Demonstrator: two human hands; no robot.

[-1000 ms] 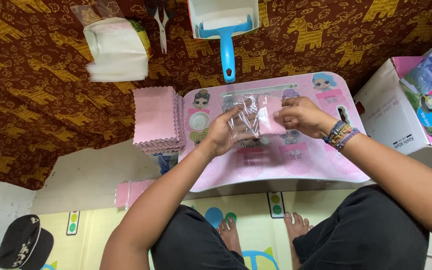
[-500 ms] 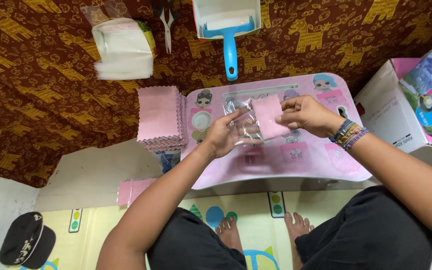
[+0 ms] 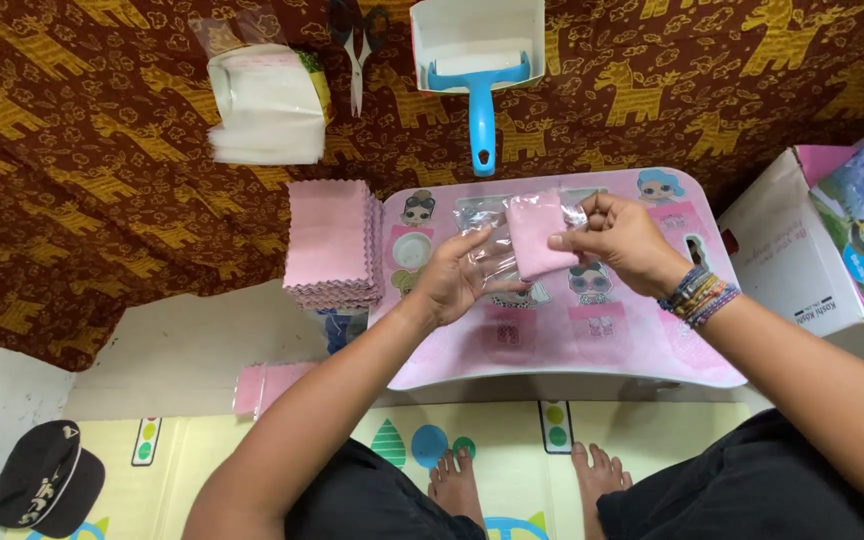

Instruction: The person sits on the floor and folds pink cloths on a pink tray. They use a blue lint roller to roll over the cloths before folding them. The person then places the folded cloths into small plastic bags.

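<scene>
Nearest the camera, the person's bare feet [image 3: 522, 475] rest on a yellow mat [image 3: 202, 450], with a black cap [image 3: 42, 490] lying at the left edge. Above the knees stands a pink lap table [image 3: 572, 350], and both hands work over its middle.

The left hand [image 3: 457, 275] is closed on a clear bag [image 3: 487, 245], fingers pinching its near edge so that the mouth faces right and slightly away. The right hand [image 3: 617, 235] grips a folded pink cloth [image 3: 537, 235] by its right side, thumb on top and fingers curled beneath. The cloth's long axis runs roughly near to far, tilted a little, and it lies just left of the right fingers, overlapping the bag. How far it sits inside the bag cannot be told. The right hand is the nearer one to the cloth; the left touches only the bag.

Just left of the table sits a stack [image 3: 330, 240] of like pink cloths. Farther off, on the brown patterned spread [image 3: 82, 200], lie a pack of clear bags [image 3: 262, 100], scissors [image 3: 357, 45] and a blue-handled roller [image 3: 480, 95] in its white tray. Boxes [image 3: 812, 240] stand at the right.
</scene>
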